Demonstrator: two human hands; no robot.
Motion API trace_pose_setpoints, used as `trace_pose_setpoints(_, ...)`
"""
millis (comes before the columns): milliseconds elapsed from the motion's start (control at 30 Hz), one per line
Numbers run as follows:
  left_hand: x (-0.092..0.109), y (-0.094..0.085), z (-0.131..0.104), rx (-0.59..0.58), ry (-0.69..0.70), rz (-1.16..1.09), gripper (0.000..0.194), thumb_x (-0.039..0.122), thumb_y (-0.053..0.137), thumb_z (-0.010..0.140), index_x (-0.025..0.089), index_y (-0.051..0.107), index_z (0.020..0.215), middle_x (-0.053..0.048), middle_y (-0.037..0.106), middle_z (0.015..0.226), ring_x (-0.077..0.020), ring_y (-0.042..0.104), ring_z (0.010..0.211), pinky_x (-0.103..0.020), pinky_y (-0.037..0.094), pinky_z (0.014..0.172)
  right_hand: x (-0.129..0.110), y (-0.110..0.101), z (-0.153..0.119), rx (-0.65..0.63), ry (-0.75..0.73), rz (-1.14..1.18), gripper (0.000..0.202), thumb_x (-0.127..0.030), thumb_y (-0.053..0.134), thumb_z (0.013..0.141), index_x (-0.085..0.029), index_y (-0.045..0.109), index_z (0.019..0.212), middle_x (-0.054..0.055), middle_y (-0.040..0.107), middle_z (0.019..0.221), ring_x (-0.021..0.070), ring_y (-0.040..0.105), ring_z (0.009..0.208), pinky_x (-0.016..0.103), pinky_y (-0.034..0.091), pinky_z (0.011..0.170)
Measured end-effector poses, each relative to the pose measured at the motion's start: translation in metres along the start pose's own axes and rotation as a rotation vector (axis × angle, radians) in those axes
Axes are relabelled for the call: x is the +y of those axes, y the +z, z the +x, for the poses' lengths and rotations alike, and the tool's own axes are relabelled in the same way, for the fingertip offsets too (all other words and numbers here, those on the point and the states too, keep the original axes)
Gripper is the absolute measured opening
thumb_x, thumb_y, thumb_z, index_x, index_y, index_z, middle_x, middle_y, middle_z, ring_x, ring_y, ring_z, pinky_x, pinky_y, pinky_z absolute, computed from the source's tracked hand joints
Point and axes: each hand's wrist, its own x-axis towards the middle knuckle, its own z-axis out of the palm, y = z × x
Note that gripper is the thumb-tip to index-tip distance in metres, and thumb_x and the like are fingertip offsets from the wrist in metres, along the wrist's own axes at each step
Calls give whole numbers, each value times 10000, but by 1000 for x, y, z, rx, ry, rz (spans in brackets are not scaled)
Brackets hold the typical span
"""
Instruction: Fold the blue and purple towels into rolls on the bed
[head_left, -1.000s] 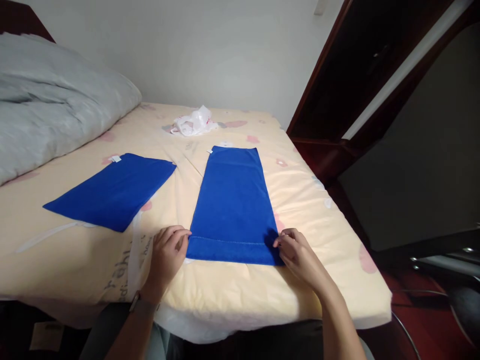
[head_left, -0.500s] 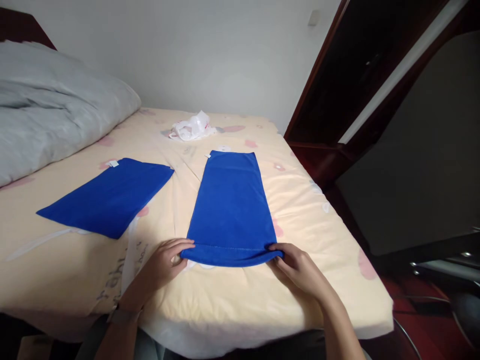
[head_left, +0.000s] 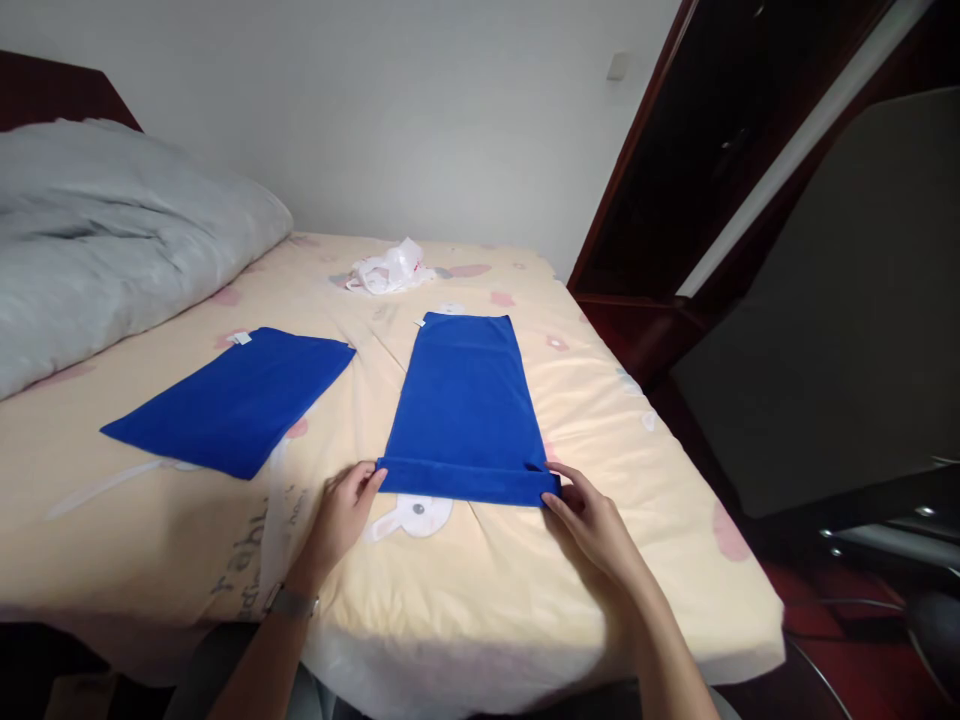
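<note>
A long blue towel (head_left: 472, 390) lies flat on the bed in front of me, with a small white tag at its far left corner. Its near end is turned over into a narrow, even strip. At the left end of that strip, my left hand (head_left: 349, 505) is closed, thumb and fingers pinching the corner. My right hand (head_left: 592, 515) pinches the right end, thumb on the strip and forefinger at the fold's upper edge. A second blue towel (head_left: 232, 400), folded and tagged, lies to the left, apart from both hands.
A crumpled white plastic bag (head_left: 390, 268) sits farther back on the patterned bed sheet (head_left: 480, 580). A grey quilt (head_left: 127, 220) is heaped at the left. Beyond the bed's right edge stand a dark wooden cabinet (head_left: 690, 150) and a dark grey panel (head_left: 840, 330).
The towel's near edge, raised and curved before, now lies flat as a folded strip. Both hands have shifted slightly away from me with it. The view has tilted up a little.
</note>
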Motion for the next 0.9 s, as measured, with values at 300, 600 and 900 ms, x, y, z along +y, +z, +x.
trace_pose_setpoints(300, 8, -1, -7, 23, -27, 45, 266, 423, 496, 953, 193, 626, 920, 1, 630, 666, -150, 594, 592, -241, 424, 568, 4, -3, 0, 7, -36, -69, 334, -524, 461, 981, -263, 565, 1160, -17, 582, 683, 183, 533, 589, 273, 410, 594)
trace_pose_setpoints(600, 12, 4, -11, 21, 22, 192, 382, 385, 515, 942, 206, 518, 1279, 38, 610, 672, -152, 616, 617, -267, 452, 637, 12, 6, 6, 26, -53, -245, 263, -432, 394, 997, -274, 594, 1064, 42, 683, 907, 243, 638, 775, 310, 454, 692)
trace_pose_setpoints(900, 27, -4, -14, 197, 272, 488, 267, 290, 578, 926, 203, 664, 1163, -126, 703, 1047, -289, 647, 1000, -421, 479, 890, -2, 7, 6, 218, -236, -689, 315, -327, 408, 978, -193, 685, 1043, 141, 634, 1007, 308, 604, 900, 431, 484, 783)
